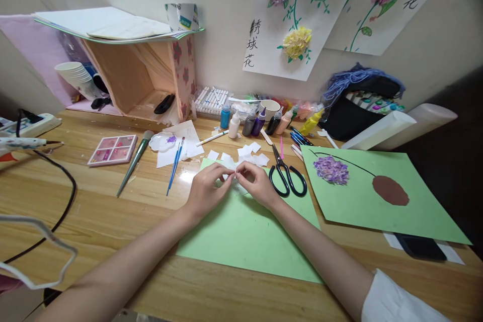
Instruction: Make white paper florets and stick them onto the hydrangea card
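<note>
Over the far part of a green sheet of paper (241, 241), my left hand (209, 186) and my right hand (258, 183) meet, fingertips pinched together. Between them shows a bit of a small piece of white paper (235, 173), mostly hidden by the fingers. Just beyond my hands lie several loose white paper squares (249, 150). Black-handled scissors (284, 173) rest by my right hand, blades pointing away. To the left of my left hand are two thin blue paintbrushes (175, 167).
At right lies a green sheet with a purple paper flower (332, 170) and brown oval. Paint bottles (247, 124) stand behind the squares. A large brush (135, 163), pink palette (112, 150) and glue gun (26, 143) with black cord are left; an orange box (139, 75) stands behind.
</note>
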Motion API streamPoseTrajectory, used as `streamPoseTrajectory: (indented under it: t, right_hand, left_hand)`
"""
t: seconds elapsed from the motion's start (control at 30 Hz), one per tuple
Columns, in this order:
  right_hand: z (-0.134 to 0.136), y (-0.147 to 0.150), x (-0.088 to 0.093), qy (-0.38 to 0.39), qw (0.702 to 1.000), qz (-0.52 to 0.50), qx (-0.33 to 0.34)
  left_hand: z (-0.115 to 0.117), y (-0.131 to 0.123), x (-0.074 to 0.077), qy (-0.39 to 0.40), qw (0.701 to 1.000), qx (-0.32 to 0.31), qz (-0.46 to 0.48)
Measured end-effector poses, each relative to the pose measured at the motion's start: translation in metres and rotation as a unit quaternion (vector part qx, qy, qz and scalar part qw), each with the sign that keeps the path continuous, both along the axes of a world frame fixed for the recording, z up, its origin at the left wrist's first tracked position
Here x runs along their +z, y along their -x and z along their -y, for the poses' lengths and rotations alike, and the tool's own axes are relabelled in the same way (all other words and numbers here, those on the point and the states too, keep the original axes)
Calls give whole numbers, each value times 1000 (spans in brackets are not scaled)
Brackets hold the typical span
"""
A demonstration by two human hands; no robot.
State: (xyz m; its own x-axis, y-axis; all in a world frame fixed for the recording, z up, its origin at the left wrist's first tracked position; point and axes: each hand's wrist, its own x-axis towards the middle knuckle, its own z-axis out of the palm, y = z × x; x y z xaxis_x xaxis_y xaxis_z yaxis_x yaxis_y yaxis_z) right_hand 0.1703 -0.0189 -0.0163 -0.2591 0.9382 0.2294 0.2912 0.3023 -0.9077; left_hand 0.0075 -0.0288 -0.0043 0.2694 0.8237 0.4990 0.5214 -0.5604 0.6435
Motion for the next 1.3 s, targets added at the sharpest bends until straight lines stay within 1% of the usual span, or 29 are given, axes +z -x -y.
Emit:
streamPoseTrajectory:
  t: [0.27,0.7,0.87,1.3]
  right_hand:
    - [-2,-1,-1,5,1000,-16,8]
    - [0,-1,-2,10,1000,-17,6]
    - [-1,0,0,0,1000,-18,-3]
    - [0,0,0,-6,1000,3,12]
  left_hand:
    - [0,0,0,-9,1000,-3,4]
    - [0,1,-1,8,1000,-9,6]
    - [1,0,0,33,999,16,3]
    - [0,-1,1,62,998,32,1]
